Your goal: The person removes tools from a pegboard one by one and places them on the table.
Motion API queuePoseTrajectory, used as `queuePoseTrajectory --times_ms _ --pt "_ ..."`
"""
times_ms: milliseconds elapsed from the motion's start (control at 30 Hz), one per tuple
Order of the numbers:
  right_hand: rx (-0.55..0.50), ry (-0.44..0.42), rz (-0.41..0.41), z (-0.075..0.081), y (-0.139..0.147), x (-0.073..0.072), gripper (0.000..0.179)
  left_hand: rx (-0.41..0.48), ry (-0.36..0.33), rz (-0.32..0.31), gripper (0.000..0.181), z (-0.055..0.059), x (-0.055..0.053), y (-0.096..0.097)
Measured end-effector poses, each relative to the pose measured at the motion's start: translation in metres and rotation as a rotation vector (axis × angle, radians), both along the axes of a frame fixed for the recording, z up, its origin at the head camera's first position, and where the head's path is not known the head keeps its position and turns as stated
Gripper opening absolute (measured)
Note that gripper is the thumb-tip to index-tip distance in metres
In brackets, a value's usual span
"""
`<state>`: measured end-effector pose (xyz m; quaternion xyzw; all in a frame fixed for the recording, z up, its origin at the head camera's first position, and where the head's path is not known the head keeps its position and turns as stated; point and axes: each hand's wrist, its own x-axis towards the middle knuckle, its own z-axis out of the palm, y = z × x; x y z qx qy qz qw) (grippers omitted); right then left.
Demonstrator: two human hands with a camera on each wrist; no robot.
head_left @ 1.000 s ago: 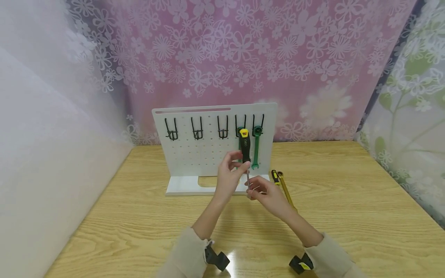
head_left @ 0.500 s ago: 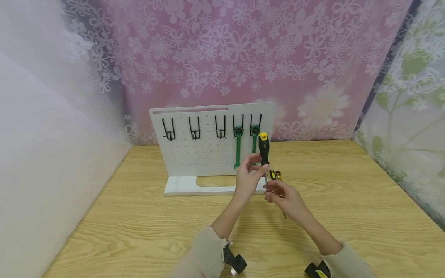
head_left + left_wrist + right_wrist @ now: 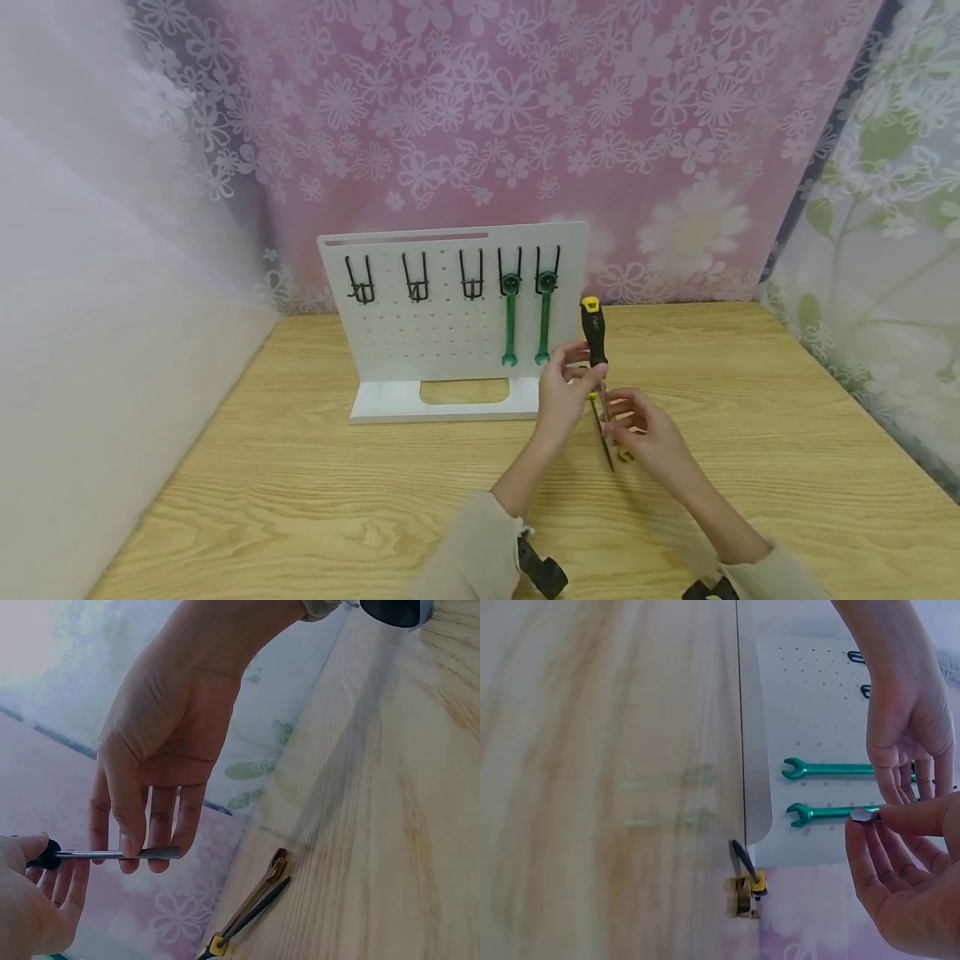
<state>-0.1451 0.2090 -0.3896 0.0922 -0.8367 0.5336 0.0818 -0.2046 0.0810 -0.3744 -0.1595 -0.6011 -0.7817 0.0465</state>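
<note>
A black screwdriver with a yellow end cap stands nearly upright above the table, handle up. My left hand pinches it between thumb and fingers around the lower handle. Lower down, my right hand pinches its metal shaft near the flat tip; the left wrist view shows this shaft running between both hands. Behind the hands, a second screwdriver lies on the table, its handle mostly covered by my left hand. Beside it is a gold wrench, of which the head view shows only the open end.
A white pegboard stands left of the hands. Two green wrenches hang on its right-hand black hooks; three more hooks to the left carry nothing. The wooden table reaches back to a pink floral curtain.
Both hands have carried the screwdriver rightward and slightly down in the head view, from in front of the pegboard to beyond its right edge. The hanging green wrenches are now uncovered.
</note>
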Motion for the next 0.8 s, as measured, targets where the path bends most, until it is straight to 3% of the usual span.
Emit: queuePoseTrajectory --times_ms 133,500,800 --pt "-0.002 0.030 0.012 -0.004 0.008 0.002 0.039 0.008 -0.004 0.002 0.033 -0.007 -0.003 0.010" --pt "0.014 0.043 0.004 -0.009 0.027 0.005 0.047 -0.110 0.013 0.077 0.030 -0.018 -0.005 0.027" --pt "0.004 -0.028 0.000 -0.012 0.033 0.005 0.047 -0.131 0.018 0.125 0.035 0.006 0.016 0.024"
